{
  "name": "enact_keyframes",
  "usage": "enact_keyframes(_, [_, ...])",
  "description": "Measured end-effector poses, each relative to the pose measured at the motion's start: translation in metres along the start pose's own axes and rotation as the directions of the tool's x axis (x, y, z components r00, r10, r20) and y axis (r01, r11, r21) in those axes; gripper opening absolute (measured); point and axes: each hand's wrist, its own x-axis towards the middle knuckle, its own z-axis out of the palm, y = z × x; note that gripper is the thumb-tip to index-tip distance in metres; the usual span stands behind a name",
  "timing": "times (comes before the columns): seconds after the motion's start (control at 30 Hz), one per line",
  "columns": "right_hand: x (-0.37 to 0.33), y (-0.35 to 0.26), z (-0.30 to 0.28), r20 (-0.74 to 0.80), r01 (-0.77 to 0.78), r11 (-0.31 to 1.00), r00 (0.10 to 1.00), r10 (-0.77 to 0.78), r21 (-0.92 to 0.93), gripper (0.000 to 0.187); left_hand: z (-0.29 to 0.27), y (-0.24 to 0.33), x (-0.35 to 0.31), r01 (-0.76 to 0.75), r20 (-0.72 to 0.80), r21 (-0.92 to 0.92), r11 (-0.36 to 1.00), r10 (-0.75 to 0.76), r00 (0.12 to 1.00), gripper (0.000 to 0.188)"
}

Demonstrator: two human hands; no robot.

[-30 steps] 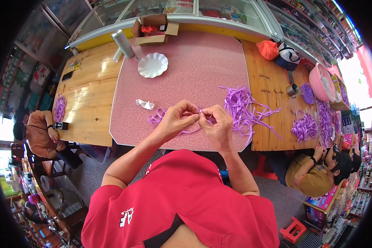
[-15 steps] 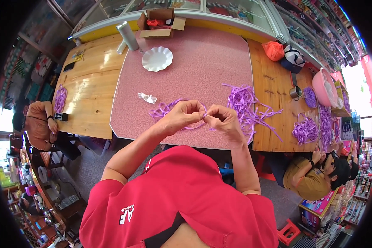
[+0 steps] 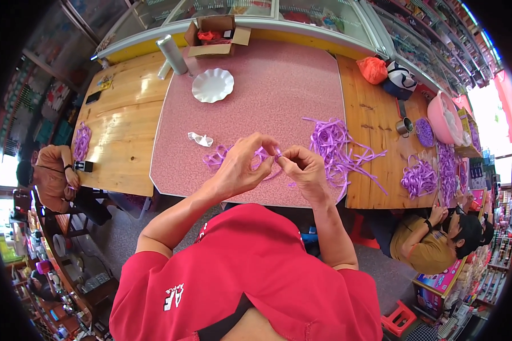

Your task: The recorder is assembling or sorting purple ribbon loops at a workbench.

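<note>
Pinching purple ribbon [image 3: 270,154] between both hands, fingertips meeting.

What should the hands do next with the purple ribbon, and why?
Probably pull the purple ribbon snug. The left hand and right hand pinch it between their fingertips above the pink mat, as if shaping a loop.

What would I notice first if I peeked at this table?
Two hands meet in the middle, the left hand and the right hand, pinching a purple ribbon strip over the pink mat. A heap of purple ribbons lies to the right, and a white scalloped plate sits farther back.
</note>
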Motion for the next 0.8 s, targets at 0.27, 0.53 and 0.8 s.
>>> enact_keyframes(0.27, [0.003,0.001,-0.008,0.034,-0.079,0.992,0.996,0.082,-0.094,0.009,-0.007,-0.008,0.004,-0.358,0.045,0.308,0.881,0.362,0.931,0.023])
enact_keyframes(0.53, [-0.004,-0.007,-0.011,0.036,-0.05,0.973,0.998,0.059,-0.226,0.011,-0.003,-0.008,0.003,-0.228,0.007,0.23,0.946,0.233,0.973,0.019])
enact_keyframes(0.8, [-0.008,-0.011,-0.006,-0.06,0.014,0.902,0.997,-0.045,-0.431,0.009,0.002,-0.005,0.002,-0.158,0.009,0.162,0.974,0.158,0.987,0.017])
